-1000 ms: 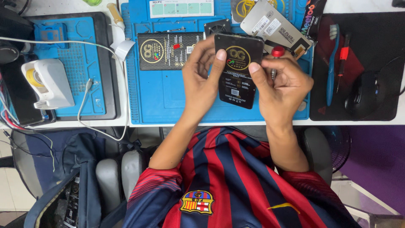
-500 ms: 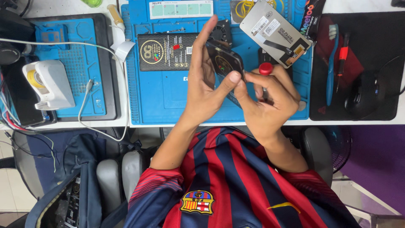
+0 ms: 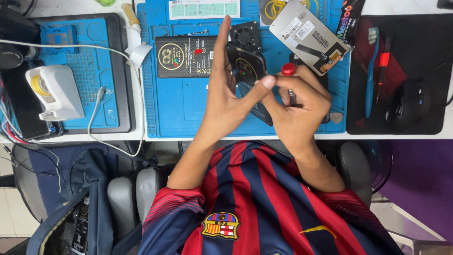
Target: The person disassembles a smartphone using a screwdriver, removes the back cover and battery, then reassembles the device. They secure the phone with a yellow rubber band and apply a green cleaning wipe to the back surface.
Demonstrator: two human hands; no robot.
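Black phone (image 3: 248, 71) pinched edge-on btwn left hand (image 3: 226, 101) thumb & fingers; right hand (image 3: 302, 106) grips red-capped screwdriver (image 3: 289, 71).

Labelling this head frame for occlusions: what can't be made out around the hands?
- Head view: the lower part of the black phone-shaped device is hidden behind the left hand.
- The shaft and tip of the red-capped tool are covered by the right hand; its type can't be told.
- The dark rounded object on the black mat is too dark to identify.
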